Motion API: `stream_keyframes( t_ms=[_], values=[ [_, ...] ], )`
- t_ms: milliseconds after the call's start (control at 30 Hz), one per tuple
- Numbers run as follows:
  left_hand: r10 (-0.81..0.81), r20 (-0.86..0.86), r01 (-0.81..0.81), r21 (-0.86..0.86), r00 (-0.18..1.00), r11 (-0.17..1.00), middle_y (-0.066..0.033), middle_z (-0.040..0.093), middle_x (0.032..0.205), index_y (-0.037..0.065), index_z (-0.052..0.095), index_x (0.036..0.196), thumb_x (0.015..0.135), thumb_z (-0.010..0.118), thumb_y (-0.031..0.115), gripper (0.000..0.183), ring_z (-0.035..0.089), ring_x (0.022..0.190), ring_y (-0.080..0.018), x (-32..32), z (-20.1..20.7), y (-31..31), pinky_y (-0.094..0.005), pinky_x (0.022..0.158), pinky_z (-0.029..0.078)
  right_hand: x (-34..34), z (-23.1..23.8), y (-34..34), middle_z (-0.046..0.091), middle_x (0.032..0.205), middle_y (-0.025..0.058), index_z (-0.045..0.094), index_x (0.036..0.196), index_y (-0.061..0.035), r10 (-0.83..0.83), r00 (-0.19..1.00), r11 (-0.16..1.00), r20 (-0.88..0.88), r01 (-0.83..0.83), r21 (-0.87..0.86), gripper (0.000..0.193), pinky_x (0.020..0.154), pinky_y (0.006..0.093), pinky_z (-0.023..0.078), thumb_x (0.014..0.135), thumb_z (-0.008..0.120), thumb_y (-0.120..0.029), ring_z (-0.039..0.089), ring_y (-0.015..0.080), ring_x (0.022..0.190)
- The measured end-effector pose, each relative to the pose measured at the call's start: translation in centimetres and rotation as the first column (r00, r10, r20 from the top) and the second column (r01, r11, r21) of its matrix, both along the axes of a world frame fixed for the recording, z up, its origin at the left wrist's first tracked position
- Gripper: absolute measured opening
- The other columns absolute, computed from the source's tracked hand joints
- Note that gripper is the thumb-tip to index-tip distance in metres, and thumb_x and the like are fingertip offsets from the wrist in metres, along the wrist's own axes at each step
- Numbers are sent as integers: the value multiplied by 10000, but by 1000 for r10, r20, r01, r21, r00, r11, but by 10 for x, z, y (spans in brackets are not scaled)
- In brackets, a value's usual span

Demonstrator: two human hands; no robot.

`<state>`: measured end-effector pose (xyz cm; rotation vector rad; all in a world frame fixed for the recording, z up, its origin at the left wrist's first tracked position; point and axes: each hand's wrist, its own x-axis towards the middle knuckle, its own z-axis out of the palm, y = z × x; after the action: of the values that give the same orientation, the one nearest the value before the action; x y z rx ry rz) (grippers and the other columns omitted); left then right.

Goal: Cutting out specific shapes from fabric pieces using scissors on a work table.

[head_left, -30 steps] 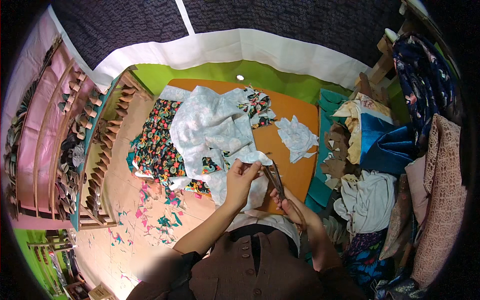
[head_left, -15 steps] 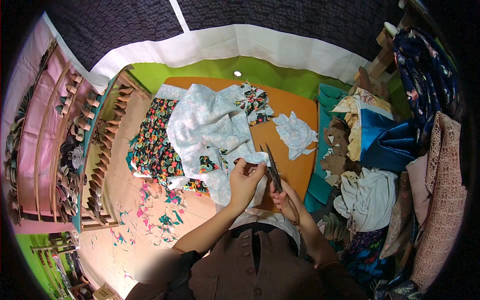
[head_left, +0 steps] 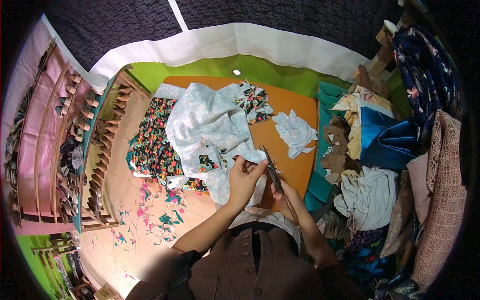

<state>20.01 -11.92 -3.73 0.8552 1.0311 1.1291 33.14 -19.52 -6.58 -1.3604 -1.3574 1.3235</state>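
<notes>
My left hand [head_left: 243, 181] is closed, its thumb and fingers pinching the edge of a pale piece of fabric [head_left: 256, 156]. In my right hand [head_left: 287, 198] is a pair of dark metal scissors [head_left: 273, 173], blades pointing away from me, right beside the pinched edge. Whether the blades touch the fabric I cannot tell. Beyond my left hand a large pale cloth [head_left: 205, 115] lies rumpled over a black floral fabric [head_left: 152, 140], whose left part hangs over the table's edge. A small pile of pale cut pieces [head_left: 295, 134] rests to the right.
The orange table [head_left: 287, 100] stands in front of me. Coloured scraps [head_left: 167, 220] litter the floor at left, near a rack of wooden shoe forms [head_left: 102, 160]. Folded cloths, among them a shiny blue fabric [head_left: 385, 137] and a white cloth [head_left: 372, 200], crowd the right side.
The scissors have shifted slightly left toward the pinched fabric edge, and their blades look closer together. My left hand keeps its hold in nearly the same place.
</notes>
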Motion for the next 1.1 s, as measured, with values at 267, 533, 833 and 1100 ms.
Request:
stream_keyframes(
  t_ms=[267, 533, 833, 1100],
  values=[
    [-64, -147, 68, 22, 987, 997, -69, 572, 698, -21, 479, 795, 746, 641, 91, 203, 567, 634, -103, -2, -5, -6, -205, 565, 443, -15, 2, -2, 302, 687, -45, 383, 942, -55, -83, 938, 992, -337, 46, -116, 722, 490, 140, 245, 653, 395, -717, 276, 26, 572],
    [-165, -143, 167, 1, 976, 986, -51, 599, 742, -24, 542, 858, 752, 625, 78, 170, 563, 644, -87, -13, -2, -1, -198, 577, 442, -15, 14, -2, 302, 677, -54, 392, 916, -57, -48, 915, 978, -400, -38, -204, 747, 431, 130, 199, 619, 392, -742, 249, 6, 524],
    [-259, -262, 253, -58, 930, 966, -46, 606, 713, -17, 586, 827, 740, 634, 98, 152, 554, 622, -76, -25, -2, 4, -200, 558, 433, -15, 30, 1, 311, 686, -52, 404, 915, -64, -59, 916, 944, -398, -79, -321, 735, 444, 122, 196, 618, 412, -737, 251, 3, 531],
    [-359, -254, 350, -83, 898, 933, -36, 574, 659, -23, 538, 875, 726, 642, 76, 207, 542, 595, -80, -31, -7, 6, -200, 538, 422, -9, 17, 1, 314, 667, -53, 399, 895, -70, -15, 918, 958, -397, -101, -268, 692, 421, 126, 195, 648, 411, -716, 245, -4, 511]
  ],
)
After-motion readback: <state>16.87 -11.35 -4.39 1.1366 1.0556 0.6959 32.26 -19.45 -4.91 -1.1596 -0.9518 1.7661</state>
